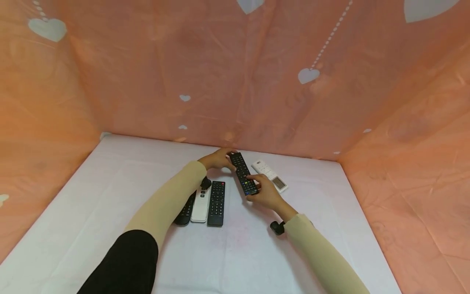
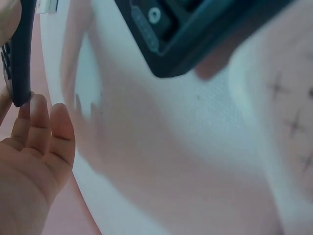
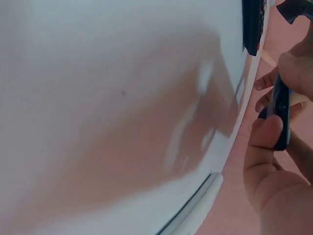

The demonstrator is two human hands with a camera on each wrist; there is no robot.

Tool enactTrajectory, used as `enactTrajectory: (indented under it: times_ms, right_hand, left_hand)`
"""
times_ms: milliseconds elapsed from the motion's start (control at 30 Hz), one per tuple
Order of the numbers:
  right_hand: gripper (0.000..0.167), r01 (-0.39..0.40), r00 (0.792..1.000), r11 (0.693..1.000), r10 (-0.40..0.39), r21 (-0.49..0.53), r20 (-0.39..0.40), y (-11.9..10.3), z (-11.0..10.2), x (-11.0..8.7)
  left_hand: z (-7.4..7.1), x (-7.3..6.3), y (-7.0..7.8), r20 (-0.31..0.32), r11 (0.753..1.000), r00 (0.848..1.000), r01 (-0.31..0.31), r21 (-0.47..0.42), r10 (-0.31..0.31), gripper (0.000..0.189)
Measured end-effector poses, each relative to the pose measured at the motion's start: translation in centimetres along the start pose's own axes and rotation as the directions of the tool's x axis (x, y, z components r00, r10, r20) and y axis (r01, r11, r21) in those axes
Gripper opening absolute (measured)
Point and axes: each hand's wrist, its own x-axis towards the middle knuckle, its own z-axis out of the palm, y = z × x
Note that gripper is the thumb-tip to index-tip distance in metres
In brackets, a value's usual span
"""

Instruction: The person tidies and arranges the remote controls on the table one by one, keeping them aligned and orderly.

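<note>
The person's right hand (image 1: 267, 195) grips the near end of a black remote (image 1: 240, 168) with curled fingers, while the left hand (image 1: 219, 159) pinches its far end. The remote hangs above the white table (image 1: 235, 261), near a white remote (image 1: 261, 167). Three other remotes (image 1: 200, 208) lie in a row, partly behind the left sleeve (image 1: 165, 200).

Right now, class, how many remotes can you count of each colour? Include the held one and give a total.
Black remotes: 3 (one held, two lying)
White remotes: 2 (both lying)
Total: 5
</note>
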Motion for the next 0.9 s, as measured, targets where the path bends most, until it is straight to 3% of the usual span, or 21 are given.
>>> enactTrajectory:
  times_ms: [233, 533, 900]
  right_hand:
    - [0.068, 0.029, 0.999, 1.000, -0.029, -0.001, -0.042, 0.0, -0.1, -0.1]
    - [0.067, 0.006, 0.998, 1.000, -0.006, -0.002, -0.057, 0.4, -0.3, 0.3]
    - [0.061, -0.003, 0.997, 1.000, 0.005, 0.025, -0.081, 0.3, -0.2, 0.2]
  left_hand:
    - [0.1, -0.1, 0.6, 0.028, 0.993, 0.999, 0.044, -0.105, -0.042, 0.081]
    - [-1.0, -0.2, 0.6, 0.004, 0.998, 0.999, -0.040, -0.047, 0.040, 0.085]
    - [-1.0, -0.5, -0.4, -0.014, 0.998, 0.999, -0.050, -0.045, 0.050, 0.082]
